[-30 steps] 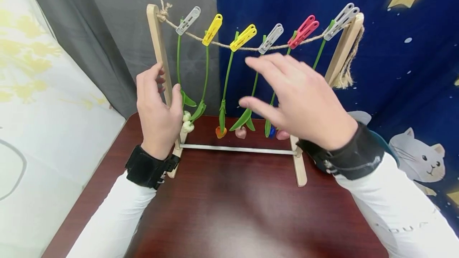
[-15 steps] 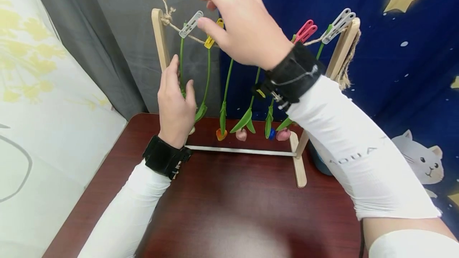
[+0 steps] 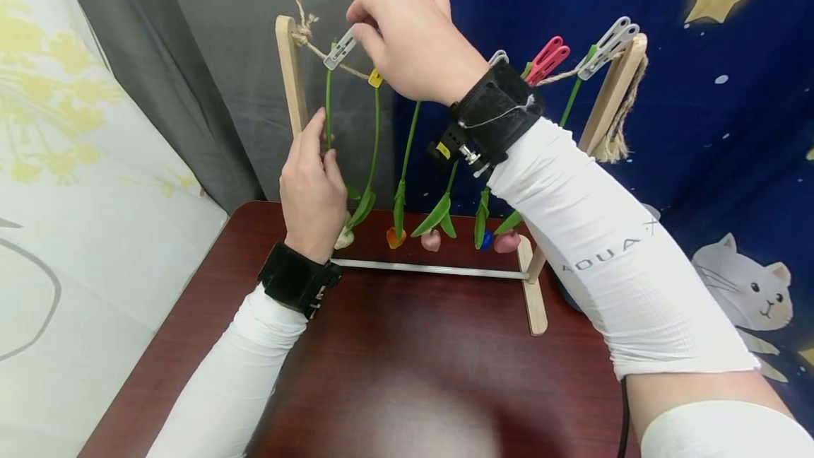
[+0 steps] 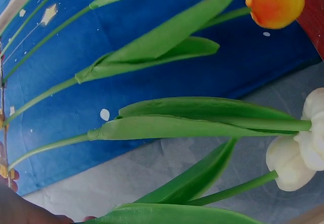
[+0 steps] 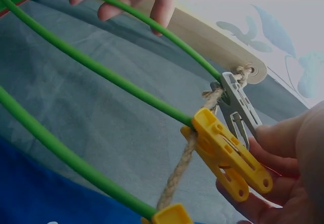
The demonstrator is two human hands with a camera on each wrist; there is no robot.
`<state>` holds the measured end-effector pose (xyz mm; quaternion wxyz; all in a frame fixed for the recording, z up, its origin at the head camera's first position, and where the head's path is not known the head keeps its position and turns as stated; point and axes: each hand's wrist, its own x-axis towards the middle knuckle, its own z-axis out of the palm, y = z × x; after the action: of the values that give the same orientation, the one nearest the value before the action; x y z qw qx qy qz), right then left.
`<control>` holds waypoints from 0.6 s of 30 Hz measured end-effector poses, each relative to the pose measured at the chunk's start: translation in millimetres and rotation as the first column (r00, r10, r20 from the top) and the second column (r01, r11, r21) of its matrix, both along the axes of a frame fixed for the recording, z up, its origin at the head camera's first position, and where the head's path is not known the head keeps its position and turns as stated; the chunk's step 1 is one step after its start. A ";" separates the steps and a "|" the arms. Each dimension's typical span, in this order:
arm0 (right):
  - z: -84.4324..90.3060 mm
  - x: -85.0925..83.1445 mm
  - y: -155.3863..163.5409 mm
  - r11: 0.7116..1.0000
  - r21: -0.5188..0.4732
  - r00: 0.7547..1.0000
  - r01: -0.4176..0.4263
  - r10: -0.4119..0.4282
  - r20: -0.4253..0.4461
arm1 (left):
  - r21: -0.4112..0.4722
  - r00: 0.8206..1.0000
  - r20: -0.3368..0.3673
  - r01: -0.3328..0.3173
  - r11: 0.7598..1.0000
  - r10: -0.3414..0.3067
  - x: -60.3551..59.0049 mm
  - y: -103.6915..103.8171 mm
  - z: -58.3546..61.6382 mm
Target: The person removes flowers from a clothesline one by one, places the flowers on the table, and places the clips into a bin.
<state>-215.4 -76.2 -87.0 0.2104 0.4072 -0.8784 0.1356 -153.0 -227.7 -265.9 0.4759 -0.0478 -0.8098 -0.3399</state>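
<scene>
Right hand (image 3: pixel 410 41) moved to grey clothespin (image 3: pixel 340 49), pinching its outer end, presumably for leverage; below that grip, left hand (image 3: pixel 313 196) at tulip stem (image 3: pixel 328 97), likely steadying, closure unclear

A black right wristband (image 3: pixel 499 112) has a pale thread across it. Beside it sits a small black housing (image 3: pixel 451 138) with a yellow patch (image 3: pixel 442 150) and silver screws (image 3: pixel 469 155). Below it, a white sleeve (image 3: pixel 572 189) bears grey lettering (image 3: pixel 600 254), seemingly "AQUA X", the last letter faint.
</scene>
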 end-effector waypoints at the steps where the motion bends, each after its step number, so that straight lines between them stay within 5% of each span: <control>1: -0.4 -0.1 0.5 1.000 -0.005 1.000 0.003 -0.003 0.005 | -0.001 1.000 -0.004 -0.001 1.000 0.001 0.0 -0.3 0.0; 18: -9.4 -0.6 13.3 0.989 -0.150 0.992 0.011 -0.029 -0.120 | -0.010 0.999 -0.036 0.001 1.000 -0.002 9.1 -8.5 -0.8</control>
<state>-216.0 -62.9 -96.5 0.2949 0.3891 -0.8553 0.1735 -143.9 -236.2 -266.7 0.4897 -0.0569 -0.8028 -0.3353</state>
